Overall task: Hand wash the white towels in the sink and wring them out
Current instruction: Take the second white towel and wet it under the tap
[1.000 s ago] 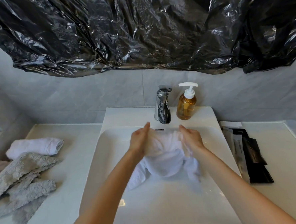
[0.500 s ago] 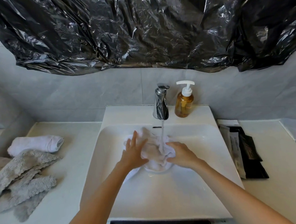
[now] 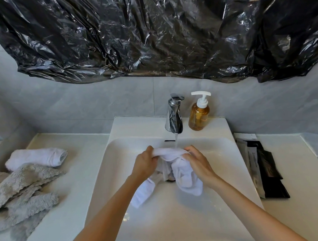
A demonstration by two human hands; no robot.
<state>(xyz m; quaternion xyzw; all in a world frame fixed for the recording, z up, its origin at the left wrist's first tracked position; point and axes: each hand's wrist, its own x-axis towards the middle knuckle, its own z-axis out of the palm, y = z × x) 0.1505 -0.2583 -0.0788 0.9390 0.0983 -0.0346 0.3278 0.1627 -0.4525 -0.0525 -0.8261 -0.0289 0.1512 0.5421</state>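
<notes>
Lifted from the sink (image 3: 231, 153), both hands, left hand (image 3: 145, 166) and right hand (image 3: 198, 162), grip the limp, water-heavy towel (image 3: 184, 176); best held by its bunched top.

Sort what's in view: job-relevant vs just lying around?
In the job: white towel gripped by left hand and right hand; sink; running tap; rolled white towel waiting on the counter; possibly soap bottle.

Lying about: grey towels, dark packets, black plastic sheet.

Likely bathroom: sink (image 3: 108, 160), faucet (image 3: 173, 115), soap dispenser (image 3: 199, 116)
</notes>
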